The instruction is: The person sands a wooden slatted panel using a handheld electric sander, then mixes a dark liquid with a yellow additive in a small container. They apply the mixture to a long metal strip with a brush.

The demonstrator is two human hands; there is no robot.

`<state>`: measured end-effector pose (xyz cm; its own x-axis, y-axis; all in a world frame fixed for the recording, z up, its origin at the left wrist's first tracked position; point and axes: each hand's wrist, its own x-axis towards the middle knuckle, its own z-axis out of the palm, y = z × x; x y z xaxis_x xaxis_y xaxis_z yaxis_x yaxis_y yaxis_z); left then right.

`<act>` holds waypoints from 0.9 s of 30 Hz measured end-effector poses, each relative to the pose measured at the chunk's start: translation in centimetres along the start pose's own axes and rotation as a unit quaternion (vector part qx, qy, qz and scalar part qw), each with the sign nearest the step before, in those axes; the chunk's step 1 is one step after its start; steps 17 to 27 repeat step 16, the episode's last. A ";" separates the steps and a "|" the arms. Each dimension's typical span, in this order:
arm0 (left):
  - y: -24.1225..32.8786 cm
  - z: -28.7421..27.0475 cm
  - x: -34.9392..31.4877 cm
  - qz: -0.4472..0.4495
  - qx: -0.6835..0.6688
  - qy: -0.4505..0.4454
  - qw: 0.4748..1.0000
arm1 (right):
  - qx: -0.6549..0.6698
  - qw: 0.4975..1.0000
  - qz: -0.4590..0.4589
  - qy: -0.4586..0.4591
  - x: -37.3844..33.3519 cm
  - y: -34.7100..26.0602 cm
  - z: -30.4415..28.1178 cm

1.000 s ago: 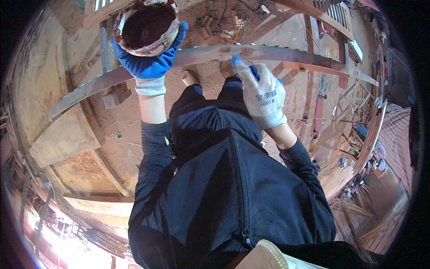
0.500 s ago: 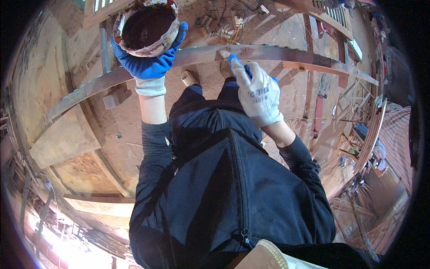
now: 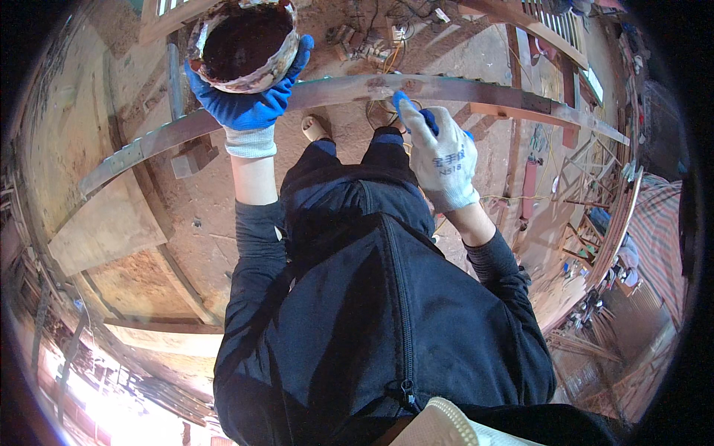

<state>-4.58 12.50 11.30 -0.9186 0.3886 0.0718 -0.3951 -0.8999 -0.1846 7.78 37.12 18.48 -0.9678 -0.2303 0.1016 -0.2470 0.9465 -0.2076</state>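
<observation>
My left hand point(image 3: 249, 111), in a blue-palmed glove with a white cuff, is closed round the underside of a bowl point(image 3: 262, 78). Its whitish wall is ragged and stained, and inside lies a dark reddish-brown mass point(image 3: 244, 46). My right hand point(image 3: 444, 163) wears a white glove with blue fingertips; its fingers are curled in just in front of a long wooden beam point(image 3: 320, 91). What the fingers hold is hidden behind the hand. Darker patches point(image 3: 387, 84) show on the beam beyond the fingertips.
The beam runs across in front of me, bowed by the lens. Wooden panels point(image 3: 111, 230) stand at the left. Cables and small blocks point(image 3: 364, 46) lie on the floor beyond the beam. A slatted wooden frame point(image 3: 547, 22) is at the far right, and a striped cloth point(image 3: 654, 230) hangs at the right.
My right hand has moved a little to the right and slightly nearer along the beam, still closed. My left hand and the bowl have hardly moved.
</observation>
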 end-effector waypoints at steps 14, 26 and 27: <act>-0.8 0.5 -0.2 -0.024 -0.058 -0.015 0.998 | 0.008 1.000 -0.005 -0.028 -1.2 -1.1 1.2; -0.6 0.2 -0.1 -0.015 -0.046 -0.011 0.999 | 0.027 0.999 -0.004 -0.034 -1.1 -0.7 0.3; -0.6 0.2 -0.1 -0.015 -0.046 -0.011 0.999 | 0.027 0.999 -0.004 -0.034 -1.1 -0.7 0.3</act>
